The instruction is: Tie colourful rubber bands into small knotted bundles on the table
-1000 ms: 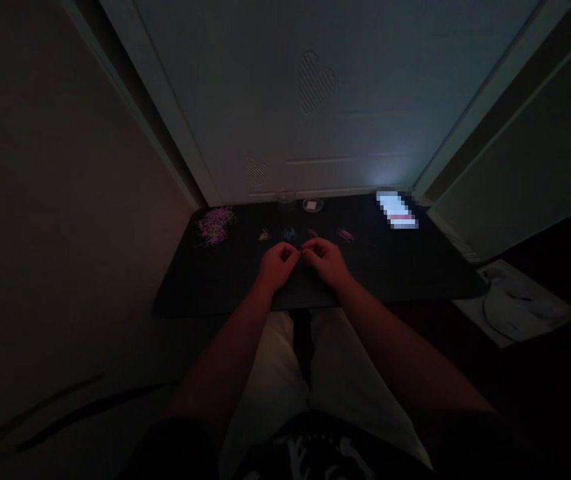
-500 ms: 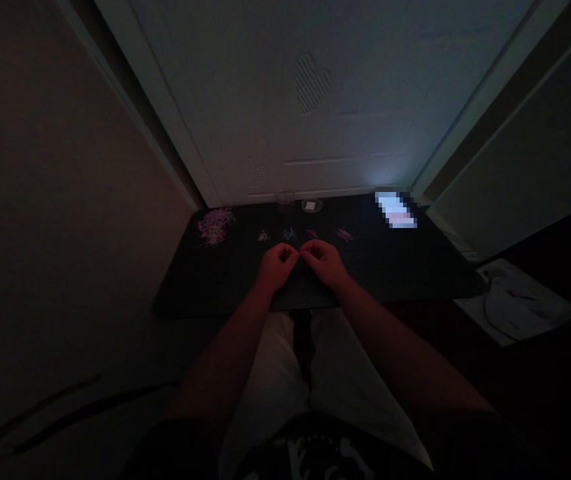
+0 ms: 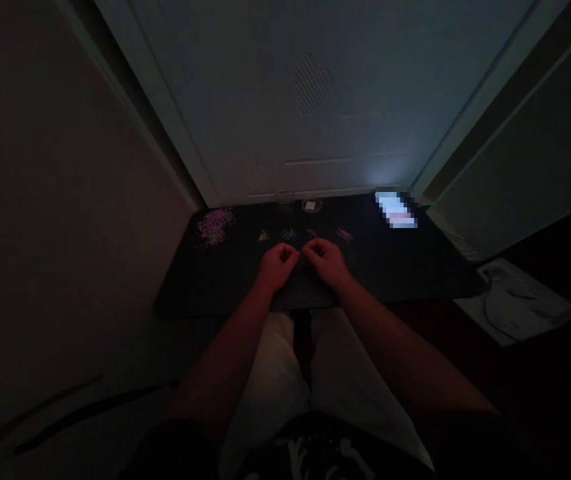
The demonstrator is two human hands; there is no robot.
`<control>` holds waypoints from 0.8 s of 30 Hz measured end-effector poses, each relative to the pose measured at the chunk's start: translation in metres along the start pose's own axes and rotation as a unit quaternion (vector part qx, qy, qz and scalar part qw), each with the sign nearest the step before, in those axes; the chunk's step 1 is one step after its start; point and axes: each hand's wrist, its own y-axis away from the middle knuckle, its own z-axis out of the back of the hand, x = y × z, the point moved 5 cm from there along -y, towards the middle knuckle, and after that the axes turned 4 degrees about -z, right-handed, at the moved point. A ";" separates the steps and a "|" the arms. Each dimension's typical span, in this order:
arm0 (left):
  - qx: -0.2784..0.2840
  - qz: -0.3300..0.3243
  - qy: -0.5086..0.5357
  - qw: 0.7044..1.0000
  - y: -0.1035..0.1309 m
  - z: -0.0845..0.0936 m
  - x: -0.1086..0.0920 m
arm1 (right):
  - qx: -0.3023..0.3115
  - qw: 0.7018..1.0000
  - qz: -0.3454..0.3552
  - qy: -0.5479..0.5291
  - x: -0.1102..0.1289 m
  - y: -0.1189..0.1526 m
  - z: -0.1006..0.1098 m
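Left hand: fingers curled toward the thumb, low over the front of the bench; too dark to tell whether the tips close on anything.
Right hand: likewise curled, its tips just beside the left's; grip cannot be told.
Small piles: four in a row beyond the hands, left to right yellowish, blue, pink and a second pink; the first pink lies nearest the right hand.
Heap: loose, thin, mostly pink-purple pieces, far left corner.
Back edge: clear cup, dish with white square.
Far right: lit screen, blurred.
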 end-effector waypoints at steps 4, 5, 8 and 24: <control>-0.002 -0.002 0.003 1.000 0.000 0.000 0.001 | -0.003 1.000 -0.002 -0.010 0.001 0.000 0.001; -0.003 -0.002 0.002 1.000 0.000 0.000 0.001 | -0.003 1.000 -0.002 -0.013 0.001 0.000 0.001; -0.001 0.000 0.002 1.000 0.000 0.000 0.003 | 0.004 1.000 0.000 -0.016 0.000 0.000 0.000; -0.006 0.001 0.007 1.000 0.000 0.000 0.002 | 0.016 1.000 0.012 0.001 -0.006 -0.002 -0.003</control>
